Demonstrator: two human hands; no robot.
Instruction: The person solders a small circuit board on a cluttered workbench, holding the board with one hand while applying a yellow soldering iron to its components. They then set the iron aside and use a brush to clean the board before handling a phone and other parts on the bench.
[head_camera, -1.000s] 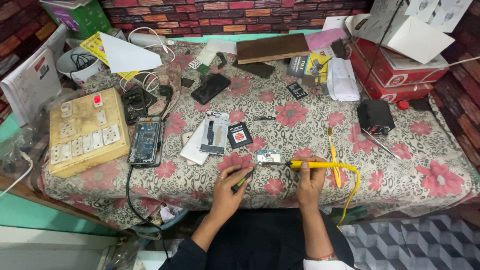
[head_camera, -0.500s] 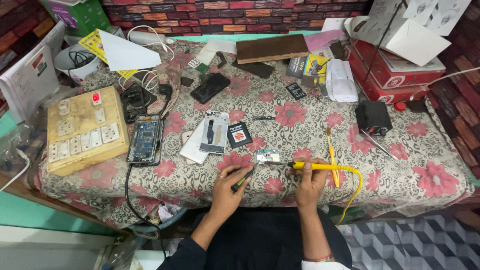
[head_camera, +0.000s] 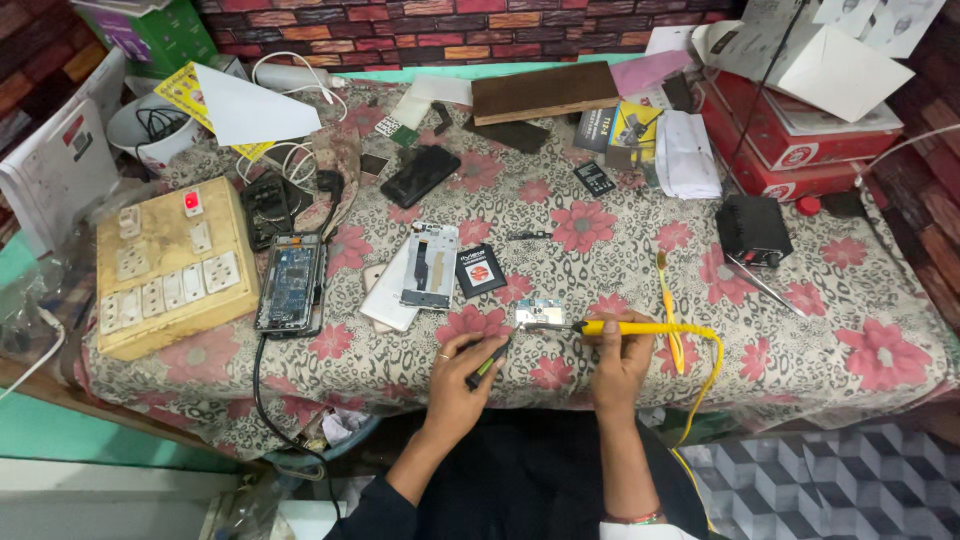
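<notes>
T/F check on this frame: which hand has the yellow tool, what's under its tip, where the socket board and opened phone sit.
1. The right hand holds the yellow soldering iron. True.
2. The iron's tip points at the small circuit board. True.
3. The left hand is empty. False: it holds a dark thin tool.
4. The socket board is at the table's right end. False: left end.
5. The opened phone lies beside the socket board. True.

soldering iron tip contact too small
</notes>
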